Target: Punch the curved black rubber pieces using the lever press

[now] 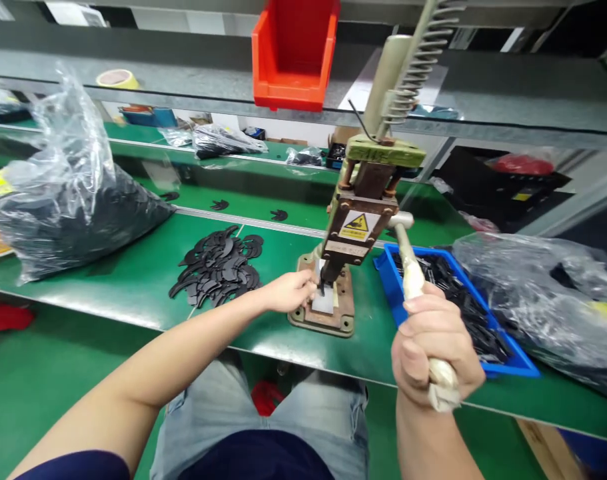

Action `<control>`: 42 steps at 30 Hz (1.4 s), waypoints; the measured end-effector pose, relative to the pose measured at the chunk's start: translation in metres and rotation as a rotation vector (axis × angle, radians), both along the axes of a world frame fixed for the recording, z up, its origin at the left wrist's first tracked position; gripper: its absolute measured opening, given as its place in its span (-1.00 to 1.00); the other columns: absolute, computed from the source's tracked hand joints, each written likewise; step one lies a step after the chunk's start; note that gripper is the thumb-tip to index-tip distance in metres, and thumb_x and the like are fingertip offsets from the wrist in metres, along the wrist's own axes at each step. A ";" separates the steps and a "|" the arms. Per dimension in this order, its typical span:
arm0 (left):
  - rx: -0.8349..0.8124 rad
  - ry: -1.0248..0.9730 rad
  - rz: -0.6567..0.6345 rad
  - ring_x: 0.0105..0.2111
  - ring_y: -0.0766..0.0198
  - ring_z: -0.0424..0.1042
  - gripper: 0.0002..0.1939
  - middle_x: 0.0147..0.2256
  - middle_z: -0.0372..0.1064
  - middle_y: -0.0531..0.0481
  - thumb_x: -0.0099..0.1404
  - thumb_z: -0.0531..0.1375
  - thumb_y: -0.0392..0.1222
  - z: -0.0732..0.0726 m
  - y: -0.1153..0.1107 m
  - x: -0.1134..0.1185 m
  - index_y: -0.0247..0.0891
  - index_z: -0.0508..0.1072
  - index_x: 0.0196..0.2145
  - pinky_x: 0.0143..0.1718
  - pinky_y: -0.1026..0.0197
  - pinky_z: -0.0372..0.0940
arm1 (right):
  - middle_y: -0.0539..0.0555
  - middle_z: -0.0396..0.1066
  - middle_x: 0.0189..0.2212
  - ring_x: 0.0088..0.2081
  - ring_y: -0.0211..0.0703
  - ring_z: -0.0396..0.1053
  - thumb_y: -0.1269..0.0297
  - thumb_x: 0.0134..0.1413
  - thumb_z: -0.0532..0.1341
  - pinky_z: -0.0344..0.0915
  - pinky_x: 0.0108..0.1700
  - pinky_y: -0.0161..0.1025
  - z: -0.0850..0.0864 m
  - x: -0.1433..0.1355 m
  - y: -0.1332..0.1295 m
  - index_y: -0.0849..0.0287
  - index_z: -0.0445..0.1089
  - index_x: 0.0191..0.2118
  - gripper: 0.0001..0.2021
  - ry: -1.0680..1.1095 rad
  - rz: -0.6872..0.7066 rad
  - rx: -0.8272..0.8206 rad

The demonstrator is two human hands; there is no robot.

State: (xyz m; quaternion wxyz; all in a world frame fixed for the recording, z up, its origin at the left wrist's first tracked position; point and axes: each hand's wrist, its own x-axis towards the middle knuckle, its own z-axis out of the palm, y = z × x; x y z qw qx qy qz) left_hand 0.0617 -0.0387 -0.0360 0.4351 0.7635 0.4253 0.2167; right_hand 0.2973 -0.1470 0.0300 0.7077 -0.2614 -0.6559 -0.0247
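A hand-lever press (360,223) with a yellow warning label stands on the green workbench (263,333). My right hand (436,347) is wrapped round its tape-covered lever (412,267). At the press base (346,313), my left hand (296,291) has its fingers pinched together beside the ram, over a small metal plate (323,301). A small black part (324,287) shows at the fingertips under the ram; the fingers partly hide it. Left of the press lies a heap of curved black plastic pieces (220,267).
A blue bin (396,293) of black parts sits right of the press, beside a clear plastic bag (543,300). Another filled bag (83,193) stands at the left. Several loose black pieces lie on the bench behind. An orange-red bin (296,60) hangs over the shelf edge.
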 end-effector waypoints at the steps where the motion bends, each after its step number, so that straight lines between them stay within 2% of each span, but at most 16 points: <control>1: 0.070 0.056 0.000 -0.37 0.24 0.58 -0.75 -0.27 0.60 -0.02 0.49 0.08 -0.09 -0.001 0.003 -0.014 -0.19 0.43 0.01 -0.31 0.25 0.41 | -0.06 0.40 -0.51 -0.28 -0.08 0.46 0.31 0.06 0.33 0.37 0.15 0.31 0.000 0.000 0.001 0.10 0.34 -0.52 -0.79 0.006 -0.001 0.002; 3: 0.237 0.246 0.104 -0.27 0.17 0.59 -0.72 -0.26 0.61 -0.03 0.47 0.11 -0.07 0.002 0.016 -0.049 -0.17 0.47 0.04 -0.21 0.20 0.40 | -0.06 0.40 -0.52 -0.30 -0.08 0.46 0.29 0.07 0.33 0.38 0.14 0.30 0.000 -0.001 0.002 0.08 0.34 -0.52 -0.79 0.009 -0.002 0.003; 5: 0.339 0.442 0.243 -0.18 0.10 0.59 -0.70 -0.20 0.62 -0.09 0.46 0.13 -0.03 0.008 0.037 -0.088 -0.18 0.52 0.01 -0.12 0.17 0.40 | -0.05 0.40 -0.53 -0.30 -0.07 0.45 0.29 0.06 0.34 0.39 0.14 0.29 -0.001 -0.002 0.003 0.06 0.35 -0.51 -0.80 0.014 -0.001 0.006; 6: 0.376 0.532 0.264 -0.12 0.07 0.58 -0.70 -0.16 0.62 -0.11 0.44 0.15 -0.04 0.011 0.050 -0.106 -0.19 0.54 0.01 -0.06 0.16 0.39 | -0.05 0.40 -0.53 -0.31 -0.06 0.45 0.29 0.06 0.34 0.39 0.14 0.29 -0.001 -0.003 0.003 0.06 0.36 -0.51 -0.81 0.018 -0.001 0.008; 8: 0.425 0.694 0.302 0.03 0.01 0.52 -0.67 -0.04 0.61 -0.16 0.43 0.17 -0.06 0.015 0.076 -0.136 -0.20 0.56 0.04 0.07 0.12 0.34 | -0.04 0.39 -0.53 -0.31 -0.07 0.45 0.30 0.06 0.33 0.38 0.14 0.29 -0.001 -0.004 0.003 0.07 0.35 -0.51 -0.81 0.036 -0.010 0.012; 10: 0.395 0.819 0.327 0.14 -0.04 0.46 -0.61 0.10 0.55 -0.20 0.42 0.18 -0.04 0.016 0.101 -0.154 -0.21 0.55 0.11 0.17 0.08 0.30 | -0.05 0.39 -0.53 -0.31 -0.09 0.44 0.29 0.07 0.32 0.38 0.14 0.28 -0.001 -0.005 0.003 0.08 0.34 -0.52 -0.80 0.051 -0.022 0.023; 12: 0.355 0.864 0.322 0.18 -0.06 0.44 -0.53 0.18 0.50 -0.22 0.39 0.21 -0.03 0.012 0.123 -0.162 -0.22 0.51 0.19 0.19 0.09 0.28 | -0.06 0.38 -0.53 -0.32 -0.10 0.44 0.29 0.06 0.32 0.39 0.13 0.26 0.000 -0.005 0.003 0.08 0.33 -0.52 -0.80 0.043 -0.023 0.031; 15: 0.304 0.874 0.277 0.15 0.00 0.48 -0.46 0.19 0.50 -0.17 0.33 0.27 -0.02 0.002 0.149 -0.159 -0.18 0.50 0.23 0.14 0.17 0.32 | -0.05 0.38 -0.53 -0.32 -0.08 0.44 0.30 0.06 0.31 0.40 0.11 0.28 0.001 -0.003 0.002 0.08 0.34 -0.51 -0.81 0.010 -0.024 0.022; 19: 0.264 0.895 0.197 0.07 0.08 0.54 -0.52 0.12 0.57 -0.10 0.29 0.28 -0.07 -0.008 0.171 -0.150 -0.12 0.56 0.16 0.08 0.25 0.34 | -0.03 0.38 -0.53 -0.32 -0.05 0.45 0.32 0.07 0.30 0.38 0.11 0.31 0.001 0.000 0.001 0.07 0.34 -0.51 -0.82 -0.022 -0.030 0.021; 22: 0.281 0.921 0.162 0.04 0.03 0.55 -0.59 0.07 0.59 -0.19 0.36 0.21 -0.10 -0.010 0.178 -0.145 -0.21 0.58 0.12 0.08 0.19 0.34 | -0.03 0.37 -0.53 -0.33 -0.07 0.44 0.29 0.11 0.29 0.39 0.10 0.31 -0.001 -0.001 0.002 0.08 0.31 -0.52 -0.78 -0.001 -0.047 0.031; 26: 0.334 0.948 0.156 0.02 -0.05 0.54 -0.63 0.01 0.58 -0.35 0.40 0.16 -0.16 -0.011 0.175 -0.134 -0.34 0.57 0.07 0.10 0.10 0.32 | -0.06 0.36 -0.54 -0.34 -0.09 0.43 0.29 0.10 0.29 0.39 0.09 0.32 -0.002 -0.003 0.004 0.08 0.30 -0.53 -0.77 0.013 -0.053 0.037; 29: 0.381 0.934 0.148 0.03 -0.06 0.52 -0.63 0.04 0.54 -0.35 0.42 0.13 -0.17 -0.007 0.165 -0.122 -0.32 0.54 0.09 0.11 0.08 0.31 | -0.06 0.36 -0.54 -0.34 -0.09 0.43 0.28 0.08 0.29 0.39 0.09 0.31 -0.002 -0.002 0.005 0.08 0.30 -0.53 -0.79 0.010 -0.046 0.045; 33: 0.450 0.855 0.111 0.06 -0.02 0.50 -0.58 0.16 0.43 -0.27 0.46 0.08 -0.19 0.008 0.138 -0.103 -0.20 0.44 0.21 0.11 0.09 0.30 | -0.07 0.36 -0.54 -0.33 -0.09 0.43 0.30 0.05 0.30 0.39 0.08 0.28 -0.002 -0.001 0.005 0.08 0.31 -0.52 -0.81 0.001 -0.028 0.049; 36: 0.486 0.704 0.029 0.05 -0.05 0.49 -0.61 0.07 0.48 -0.23 0.41 0.15 -0.19 0.018 0.107 -0.088 -0.18 0.44 0.17 0.08 0.08 0.31 | -0.07 0.36 -0.54 -0.33 -0.10 0.43 0.30 0.04 0.30 0.38 0.09 0.27 -0.001 -0.003 0.005 0.09 0.31 -0.53 -0.80 0.019 -0.025 0.041; 39: 0.404 0.498 0.000 -0.08 0.00 0.54 -0.74 -0.13 0.56 -0.15 0.35 0.25 -0.15 0.009 0.074 -0.071 -0.16 0.49 -0.02 -0.06 0.13 0.34 | -0.07 0.35 -0.55 -0.34 -0.11 0.42 0.31 0.04 0.30 0.38 0.10 0.27 -0.001 -0.006 0.005 0.09 0.30 -0.53 -0.80 0.042 -0.038 0.043; 42: 0.224 0.250 0.119 -0.31 0.14 0.53 -0.83 -0.31 0.55 -0.02 0.32 0.29 -0.05 -0.016 0.049 -0.055 -0.15 0.49 -0.20 -0.29 0.22 0.33 | -0.08 0.34 -0.55 -0.33 -0.12 0.42 0.32 0.03 0.29 0.38 0.12 0.27 -0.001 -0.006 0.004 0.08 0.30 -0.52 -0.81 0.032 -0.044 0.041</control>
